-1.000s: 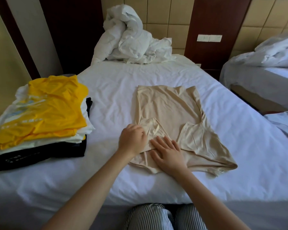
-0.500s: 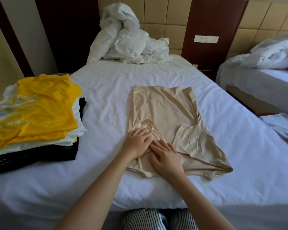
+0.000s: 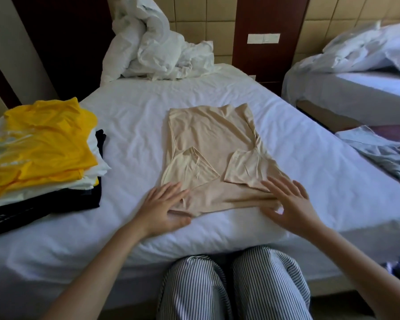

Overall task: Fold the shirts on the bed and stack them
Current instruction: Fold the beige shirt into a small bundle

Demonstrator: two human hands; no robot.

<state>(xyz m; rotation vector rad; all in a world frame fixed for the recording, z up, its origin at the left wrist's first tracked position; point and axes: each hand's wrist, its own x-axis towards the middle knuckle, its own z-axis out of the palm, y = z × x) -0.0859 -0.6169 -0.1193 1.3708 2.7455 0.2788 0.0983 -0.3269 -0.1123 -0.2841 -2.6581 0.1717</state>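
Observation:
A beige shirt (image 3: 213,139) lies flat in the middle of the white bed (image 3: 134,116), both sleeves folded inward over its body. My left hand (image 3: 164,206) rests with straight fingers on the shirt's near left corner. My right hand (image 3: 289,202) lies spread over the near right corner, fingers straight. At the left edge of the bed sits a stack of folded shirts (image 3: 39,148), yellow on top, white below and black at the bottom.
A crumpled white duvet (image 3: 157,47) is heaped at the head of the bed. A second bed (image 3: 356,88) stands to the right, with light blue clothing (image 3: 381,148) lying between the beds. My striped trousers (image 3: 236,285) press against the near edge.
Both hands have moved apart from the shirt's middle to its near corners. The left sleeve now lies flat and folded inward.

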